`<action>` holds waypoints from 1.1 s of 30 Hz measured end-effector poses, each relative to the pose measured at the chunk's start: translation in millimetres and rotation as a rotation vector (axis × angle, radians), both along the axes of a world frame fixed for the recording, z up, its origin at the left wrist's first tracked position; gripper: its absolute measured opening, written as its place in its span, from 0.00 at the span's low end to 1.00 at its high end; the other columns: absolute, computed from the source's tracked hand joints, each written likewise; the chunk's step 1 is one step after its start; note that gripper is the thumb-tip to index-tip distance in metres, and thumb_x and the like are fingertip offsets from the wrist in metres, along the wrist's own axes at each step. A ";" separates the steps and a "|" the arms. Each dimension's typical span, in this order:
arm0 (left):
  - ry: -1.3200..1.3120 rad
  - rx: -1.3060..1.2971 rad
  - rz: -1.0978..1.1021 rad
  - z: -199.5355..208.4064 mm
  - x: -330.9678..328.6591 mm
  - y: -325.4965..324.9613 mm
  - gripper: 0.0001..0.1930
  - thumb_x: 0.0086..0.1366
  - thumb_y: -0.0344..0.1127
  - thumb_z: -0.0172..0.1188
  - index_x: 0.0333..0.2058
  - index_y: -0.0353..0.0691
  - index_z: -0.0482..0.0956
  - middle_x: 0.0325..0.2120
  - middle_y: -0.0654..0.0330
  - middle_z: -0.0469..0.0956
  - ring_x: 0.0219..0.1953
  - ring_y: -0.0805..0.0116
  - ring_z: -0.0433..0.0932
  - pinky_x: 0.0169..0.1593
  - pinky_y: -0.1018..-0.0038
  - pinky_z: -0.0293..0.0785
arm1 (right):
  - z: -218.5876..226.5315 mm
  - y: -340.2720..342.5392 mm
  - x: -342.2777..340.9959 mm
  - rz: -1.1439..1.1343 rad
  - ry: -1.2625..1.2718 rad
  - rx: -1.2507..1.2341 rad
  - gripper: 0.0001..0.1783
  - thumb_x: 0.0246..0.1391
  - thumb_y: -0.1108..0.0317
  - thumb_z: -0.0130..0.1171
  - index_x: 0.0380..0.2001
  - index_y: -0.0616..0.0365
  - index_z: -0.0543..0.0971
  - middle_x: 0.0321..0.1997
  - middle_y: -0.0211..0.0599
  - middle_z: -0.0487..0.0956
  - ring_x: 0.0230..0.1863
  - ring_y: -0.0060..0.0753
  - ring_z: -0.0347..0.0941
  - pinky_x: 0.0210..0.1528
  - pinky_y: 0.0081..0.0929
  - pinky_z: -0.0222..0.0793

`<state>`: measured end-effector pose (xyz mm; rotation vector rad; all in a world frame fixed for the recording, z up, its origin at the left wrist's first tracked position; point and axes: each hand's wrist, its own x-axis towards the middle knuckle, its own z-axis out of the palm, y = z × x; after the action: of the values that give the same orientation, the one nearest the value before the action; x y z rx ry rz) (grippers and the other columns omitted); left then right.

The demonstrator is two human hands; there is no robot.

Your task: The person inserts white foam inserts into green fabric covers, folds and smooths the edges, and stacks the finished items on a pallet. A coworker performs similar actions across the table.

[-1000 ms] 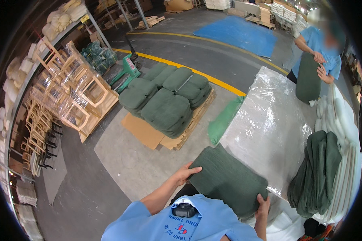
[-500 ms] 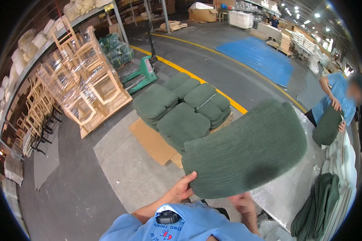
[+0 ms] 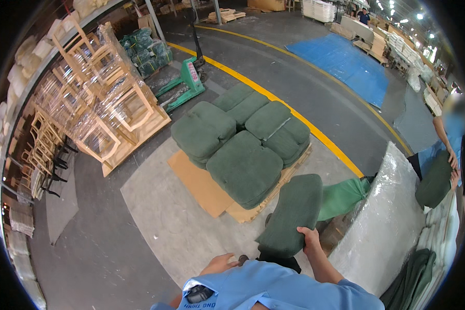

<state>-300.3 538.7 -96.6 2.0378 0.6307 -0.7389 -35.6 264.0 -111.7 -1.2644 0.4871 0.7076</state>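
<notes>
Through my head view I have one dark green cushion [image 3: 293, 214] hanging just to the near right of the pile of cushions [image 3: 245, 168], tilted, and I can't tell whether its far end clears the pile's base or only passes in front of it. My right hand [image 3: 310, 239] has it alone, closed on the right-hand edge toward the near end, thumb flat on the face I can see; the fingers are mostly hidden behind, so I can't tell how deep they reach. My left hand [image 3: 218, 264] is on the near side of the pile, well left of the cushion, fingers loosely extended, and I see nothing in it. I judge the cushion to be light for its bulk, since one hand bears it, and soft enough to bend a little along its length, so the unsupported end could sag or swing. The cloth looks matt and slightly ribbed, so I expect good grip and little slipping; nothing about it seems fragile, though a hard pinch might crease the cover. For a level carry I'd want a palm under each long side near the middle, rather than one corner pinched. Right of the pile, a green sack [image 3: 342, 199] and the wrapped table [image 3: 380, 222] leave my right elbow limited room.
</notes>
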 end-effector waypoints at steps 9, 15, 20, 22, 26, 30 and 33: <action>0.183 0.119 0.739 -1.4 13.5 69.0 0.33 0.73 0.53 0.65 0.69 0.39 0.75 0.53 0.46 0.86 0.54 0.55 0.86 0.59 0.64 0.79 | -31.3 103.4 199.1 0.483 0.008 0.270 0.41 0.47 0.73 0.73 0.68 0.65 0.73 0.62 0.45 0.82 0.61 0.49 0.79 0.67 0.48 0.72; 0.234 0.008 0.908 0.9 48.3 29.7 0.32 0.75 0.52 0.65 0.68 0.37 0.75 0.52 0.50 0.86 0.51 0.62 0.86 0.56 0.67 0.80 | -51.7 196.9 345.2 0.767 0.087 0.215 0.45 0.52 0.69 0.75 0.73 0.61 0.69 0.65 0.46 0.80 0.65 0.47 0.77 0.69 0.52 0.70; 0.158 -0.295 1.091 2.6 34.3 -4.7 0.29 0.76 0.49 0.64 0.69 0.43 0.74 0.48 0.55 0.87 0.44 0.68 0.87 0.48 0.71 0.83 | -124.2 243.9 419.6 0.573 0.072 -0.011 0.53 0.53 0.59 0.80 0.76 0.62 0.64 0.68 0.50 0.78 0.68 0.49 0.75 0.69 0.48 0.69; 0.322 -0.144 1.066 -1.7 55.4 -18.8 0.29 0.76 0.49 0.64 0.70 0.43 0.74 0.48 0.55 0.87 0.44 0.68 0.87 0.48 0.71 0.83 | -171.1 243.8 421.0 0.448 0.125 -0.215 0.55 0.54 0.56 0.80 0.78 0.61 0.62 0.72 0.48 0.75 0.71 0.48 0.72 0.66 0.48 0.70; 0.404 -0.133 1.088 -8.4 99.7 -13.5 0.29 0.76 0.49 0.64 0.70 0.43 0.73 0.49 0.55 0.87 0.45 0.67 0.87 0.48 0.71 0.83 | -252.4 237.2 400.7 0.312 0.186 -0.486 0.54 0.55 0.51 0.78 0.79 0.47 0.61 0.78 0.40 0.67 0.66 0.47 0.68 0.61 0.58 0.69; 0.443 -0.094 1.088 -6.4 125.8 -4.3 0.30 0.76 0.49 0.64 0.70 0.42 0.73 0.49 0.54 0.87 0.45 0.67 0.87 0.48 0.70 0.82 | -286.5 240.3 371.8 0.235 0.326 -0.433 0.51 0.56 0.51 0.78 0.77 0.45 0.62 0.78 0.38 0.66 0.67 0.49 0.68 0.62 0.63 0.67; 0.464 -0.085 1.067 -14.7 139.5 6.3 0.30 0.76 0.49 0.64 0.70 0.42 0.73 0.50 0.54 0.86 0.46 0.66 0.87 0.49 0.70 0.82 | -291.8 249.4 372.1 0.190 0.367 -0.313 0.49 0.55 0.54 0.78 0.76 0.43 0.64 0.78 0.38 0.67 0.71 0.49 0.67 0.63 0.64 0.67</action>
<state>-160.8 544.9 -111.3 1.1486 1.7141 -0.5370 336.5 513.5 -403.5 -1.4921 0.8084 1.0630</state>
